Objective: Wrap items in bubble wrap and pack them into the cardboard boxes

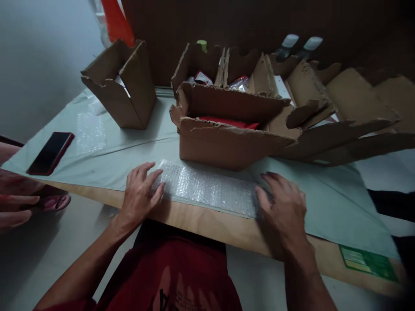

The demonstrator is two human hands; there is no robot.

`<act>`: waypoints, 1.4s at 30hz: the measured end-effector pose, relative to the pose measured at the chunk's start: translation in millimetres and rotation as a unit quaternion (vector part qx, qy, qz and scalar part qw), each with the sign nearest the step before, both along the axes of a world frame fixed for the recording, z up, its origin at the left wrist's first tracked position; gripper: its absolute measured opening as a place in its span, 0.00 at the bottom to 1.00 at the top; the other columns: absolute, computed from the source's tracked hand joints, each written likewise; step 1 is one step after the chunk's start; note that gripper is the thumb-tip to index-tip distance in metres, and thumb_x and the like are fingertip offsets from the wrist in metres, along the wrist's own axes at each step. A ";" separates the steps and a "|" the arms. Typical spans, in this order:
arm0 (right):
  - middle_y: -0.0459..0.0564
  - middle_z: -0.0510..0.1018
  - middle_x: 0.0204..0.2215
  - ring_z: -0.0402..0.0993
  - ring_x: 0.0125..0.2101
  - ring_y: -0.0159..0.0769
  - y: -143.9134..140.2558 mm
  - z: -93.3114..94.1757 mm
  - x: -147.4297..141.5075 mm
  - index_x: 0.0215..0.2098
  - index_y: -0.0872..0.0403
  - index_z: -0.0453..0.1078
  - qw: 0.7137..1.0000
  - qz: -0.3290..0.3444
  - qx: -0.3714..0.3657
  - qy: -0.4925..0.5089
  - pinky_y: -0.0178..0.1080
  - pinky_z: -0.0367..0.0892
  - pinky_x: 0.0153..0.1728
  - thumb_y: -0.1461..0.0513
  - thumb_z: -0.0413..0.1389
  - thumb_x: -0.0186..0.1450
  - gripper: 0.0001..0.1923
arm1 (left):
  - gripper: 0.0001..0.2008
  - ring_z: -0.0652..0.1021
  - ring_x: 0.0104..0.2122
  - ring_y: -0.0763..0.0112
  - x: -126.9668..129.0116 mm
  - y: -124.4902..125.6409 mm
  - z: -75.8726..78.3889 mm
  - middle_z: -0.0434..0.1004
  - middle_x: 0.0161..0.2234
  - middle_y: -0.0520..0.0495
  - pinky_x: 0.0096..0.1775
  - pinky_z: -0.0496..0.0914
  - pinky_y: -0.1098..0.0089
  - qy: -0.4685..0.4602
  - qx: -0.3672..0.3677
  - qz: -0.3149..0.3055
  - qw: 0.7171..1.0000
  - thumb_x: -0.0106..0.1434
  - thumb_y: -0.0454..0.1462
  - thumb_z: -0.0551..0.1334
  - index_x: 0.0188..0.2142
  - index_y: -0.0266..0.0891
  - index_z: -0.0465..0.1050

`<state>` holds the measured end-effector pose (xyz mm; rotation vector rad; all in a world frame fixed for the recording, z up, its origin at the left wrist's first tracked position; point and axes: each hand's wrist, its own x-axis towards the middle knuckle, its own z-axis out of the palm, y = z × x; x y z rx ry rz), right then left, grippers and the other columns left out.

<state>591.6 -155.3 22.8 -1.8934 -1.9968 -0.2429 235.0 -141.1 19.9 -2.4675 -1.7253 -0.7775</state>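
A flat strip of bubble wrap lies along the table's front edge, directly before me. My left hand is at its left end, fingers apart, with the fingertips close to the wrap's edge. At the opposite end my right hand hovers or rests with thumb and fingers spread; whether it touches the wrap I cannot tell. Just behind the strip stands a long cardboard box, open at the top, with something red inside.
More open cardboard boxes stand behind and to the right, some holding shiny packets. A separate box is at the back left. A phone and another bubble wrap piece lie left. Another person's hand shows at far left.
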 end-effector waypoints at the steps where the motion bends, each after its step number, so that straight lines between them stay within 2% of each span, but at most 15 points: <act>1: 0.62 0.79 0.54 0.75 0.51 0.55 1.7 2.1 -16.1 0.54 0.55 0.74 0.999 0.039 -0.001 0.001 0.55 0.70 0.49 0.58 0.50 0.73 0.17 | 0.14 0.72 0.60 0.48 9.5 1.0 3.5 0.74 0.59 0.34 0.58 0.69 0.46 -0.007 0.006 -0.036 0.999 0.70 0.36 0.58 0.54 0.39 0.74; 4: 0.58 0.76 0.60 0.71 0.58 0.49 13.9 -1.1 -77.8 0.58 0.53 0.72 0.975 0.216 -0.060 0.008 0.51 0.69 0.53 0.64 0.49 0.72 0.18 | 0.19 0.67 0.66 0.53 34.9 8.5 0.1 0.72 0.63 0.37 0.64 0.64 0.48 0.017 -0.019 -0.131 0.991 0.71 0.33 0.54 0.59 0.39 0.70; 8: 0.58 0.70 0.65 0.64 0.65 0.48 26.6 -21.6 -124.7 0.63 0.57 0.68 0.938 0.324 -0.122 -0.002 0.50 0.63 0.63 0.60 0.53 0.73 0.22 | 0.27 0.63 0.69 0.46 39.7 19.1 -25.6 0.65 0.68 0.33 0.68 0.54 0.41 0.110 -0.110 -0.126 0.980 0.74 0.42 0.51 0.68 0.34 0.61; 11: 0.56 0.65 0.69 0.60 0.67 0.50 12.0 -38.6 -93.8 0.68 0.55 0.63 0.948 0.293 -0.122 -0.016 0.54 0.57 0.67 0.54 0.54 0.73 0.28 | 0.29 0.56 0.72 0.44 28.5 19.3 -37.0 0.57 0.72 0.37 0.69 0.48 0.38 0.142 -0.144 -0.112 0.973 0.74 0.46 0.51 0.70 0.39 0.57; 14: 0.58 0.65 0.69 0.62 0.66 0.51 -18.7 -47.8 -24.3 0.70 0.54 0.60 0.971 0.207 -0.113 -0.033 0.56 0.58 0.64 0.54 0.51 0.74 0.29 | 0.29 0.55 0.72 0.44 23.7 15.2 -38.2 0.56 0.73 0.39 0.69 0.46 0.39 0.142 -0.152 -0.108 0.972 0.74 0.47 0.52 0.70 0.42 0.56; 17: 0.60 0.72 0.64 0.68 0.63 0.52 -43.7 -42.7 38.9 0.66 0.56 0.66 0.990 0.106 -0.089 -0.038 0.55 0.65 0.57 0.55 0.44 0.76 0.25 | 0.28 0.55 0.72 0.44 24.1 13.9 -36.2 0.57 0.73 0.40 0.69 0.45 0.39 0.126 -0.158 -0.109 0.973 0.73 0.47 0.52 0.70 0.44 0.56; 19: 0.59 0.78 0.58 0.71 0.60 0.52 -47.8 -33.0 59.1 0.59 0.55 0.72 0.996 0.054 -0.064 -0.025 0.54 0.66 0.54 0.56 0.43 0.76 0.23 | 0.27 0.56 0.72 0.45 21.5 17.8 -33.1 0.57 0.72 0.40 0.69 0.47 0.39 0.108 -0.160 -0.120 0.974 0.73 0.46 0.53 0.69 0.44 0.58; 21: 0.57 0.82 0.52 0.74 0.56 0.50 -39.4 -23.0 59.9 0.55 0.53 0.75 0.998 0.041 -0.047 -0.004 0.53 0.66 0.53 0.55 0.45 0.76 0.20 | 0.24 0.58 0.71 0.47 15.3 27.3 -27.7 0.58 0.72 0.40 0.68 0.50 0.41 0.093 -0.149 -0.118 0.977 0.73 0.43 0.52 0.67 0.45 0.62; 25: 0.57 0.82 0.50 0.76 0.51 0.49 -0.6 -15.8 33.0 0.54 0.53 0.75 0.990 0.111 -0.087 0.001 0.51 0.67 0.50 0.58 0.48 0.73 0.18 | 0.25 0.65 0.67 0.45 0.9 59.3 -12.7 0.68 0.66 0.36 0.65 0.55 0.39 0.122 -0.111 -0.080 0.983 0.68 0.33 0.53 0.63 0.40 0.67; 28: 0.56 0.84 0.42 0.76 0.43 0.49 19.8 -14.2 18.2 0.47 0.53 0.78 0.981 0.141 -0.128 -0.028 0.50 0.66 0.44 0.61 0.51 0.69 0.15 | 0.22 0.77 0.52 0.45 -6.3 80.3 -1.1 0.82 0.48 0.35 0.58 0.64 0.41 0.168 -0.144 -0.091 0.971 0.62 0.33 0.57 0.55 0.38 0.75; 31: 0.53 0.82 0.34 0.74 0.38 0.47 16.3 4.0 16.1 0.38 0.50 0.77 0.979 0.159 -0.119 -0.038 0.48 0.64 0.41 0.64 0.51 0.68 0.11 | 0.12 0.79 0.38 0.52 -12.2 83.1 18.0 0.81 0.32 0.41 0.47 0.72 0.50 0.144 -0.156 -0.136 0.968 0.61 0.33 0.58 0.38 0.41 0.80; 33: 0.53 0.82 0.38 0.74 0.43 0.47 2.9 24.9 17.2 0.36 0.51 0.75 0.986 0.157 -0.048 -0.035 0.48 0.63 0.44 0.65 0.51 0.68 0.10 | 0.08 0.79 0.41 0.54 -16.0 72.3 35.3 0.80 0.35 0.42 0.47 0.73 0.52 0.089 -0.067 -0.138 0.984 0.62 0.33 0.58 0.33 0.42 0.77; 36: 0.53 0.80 0.51 0.72 0.55 0.49 -20.9 46.1 17.7 0.38 0.51 0.73 0.986 0.145 0.076 -0.032 0.50 0.61 0.53 0.67 0.52 0.69 0.08 | 0.05 0.77 0.56 0.53 -20.4 45.5 50.8 0.79 0.50 0.42 0.58 0.69 0.49 0.029 0.115 -0.124 0.985 0.63 0.31 0.61 0.33 0.42 0.73; 39: 0.53 0.81 0.53 0.72 0.58 0.47 -38.2 32.7 22.1 0.39 0.51 0.72 0.982 0.168 0.068 -0.057 0.50 0.61 0.55 0.69 0.52 0.69 0.09 | 0.07 0.77 0.58 0.56 -23.8 22.4 34.4 0.81 0.50 0.46 0.64 0.64 0.47 0.053 0.126 -0.188 0.973 0.64 0.28 0.61 0.35 0.42 0.72; 42: 0.54 0.81 0.54 0.74 0.56 0.46 -50.5 1.1 36.1 0.42 0.52 0.75 0.976 0.199 -0.045 -0.069 0.50 0.64 0.52 0.66 0.49 0.71 0.12 | 0.07 0.79 0.54 0.55 -30.1 10.2 4.8 0.82 0.49 0.43 0.65 0.60 0.42 0.118 -0.017 -0.214 0.970 0.67 0.32 0.58 0.39 0.42 0.74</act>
